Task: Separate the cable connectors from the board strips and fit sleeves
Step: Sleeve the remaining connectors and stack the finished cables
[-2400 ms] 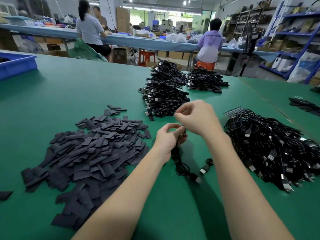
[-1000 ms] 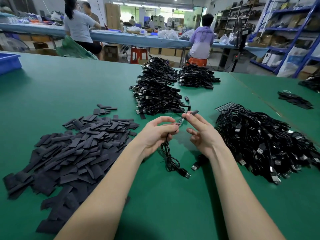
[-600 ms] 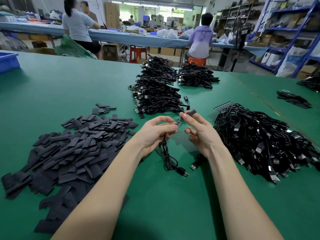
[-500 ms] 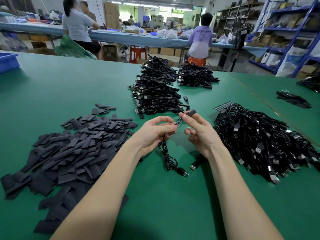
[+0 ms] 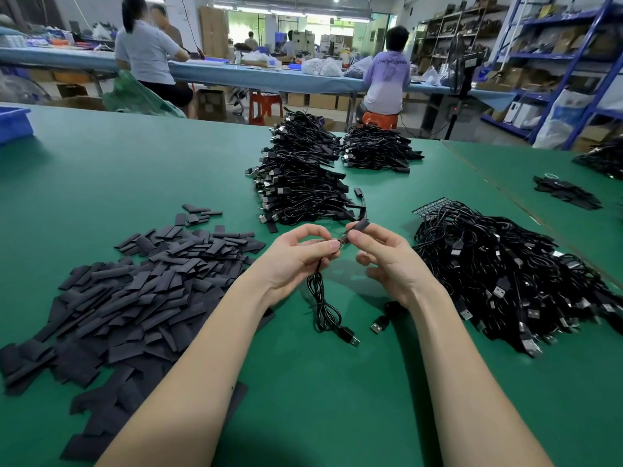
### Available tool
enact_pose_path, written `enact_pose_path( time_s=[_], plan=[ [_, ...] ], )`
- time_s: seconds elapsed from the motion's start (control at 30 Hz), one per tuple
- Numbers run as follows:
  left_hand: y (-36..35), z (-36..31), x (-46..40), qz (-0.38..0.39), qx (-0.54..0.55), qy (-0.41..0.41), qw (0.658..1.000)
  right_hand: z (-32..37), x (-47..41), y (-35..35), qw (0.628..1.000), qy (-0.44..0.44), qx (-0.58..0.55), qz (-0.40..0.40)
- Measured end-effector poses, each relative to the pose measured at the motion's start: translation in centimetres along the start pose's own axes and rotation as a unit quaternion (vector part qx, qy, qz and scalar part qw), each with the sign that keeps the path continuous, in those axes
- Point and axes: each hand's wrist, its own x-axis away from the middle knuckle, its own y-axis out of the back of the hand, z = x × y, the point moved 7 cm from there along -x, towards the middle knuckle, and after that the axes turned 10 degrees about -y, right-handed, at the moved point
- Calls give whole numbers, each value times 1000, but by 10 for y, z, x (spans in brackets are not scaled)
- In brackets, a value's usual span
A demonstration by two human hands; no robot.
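We see bright, even overhead light, soft shadows on the green table (image 5: 101, 170), sharp centre, wide-angle bending at edges.

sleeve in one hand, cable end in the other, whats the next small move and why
Probably slide the sleeve down over the cable end. The right hand pinches the black sleeve just above and right of the bare end that the left hand pinches, and the two nearly meet. The rest of the cable hangs to the green table, so nothing seems to block the fit.
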Motion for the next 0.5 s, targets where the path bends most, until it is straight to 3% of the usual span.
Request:
enact_pose_path(
  time_s=[0.27, 0.5],
  plan=[
    [4, -18, 1, -30, -204, -132, 970, -3, 1, 11, 996, -7, 1, -90],
    [2, -26, 2, -30, -282, -200, 938, -8, -2, 9, 996, -6, -17, -83]
  ],
)
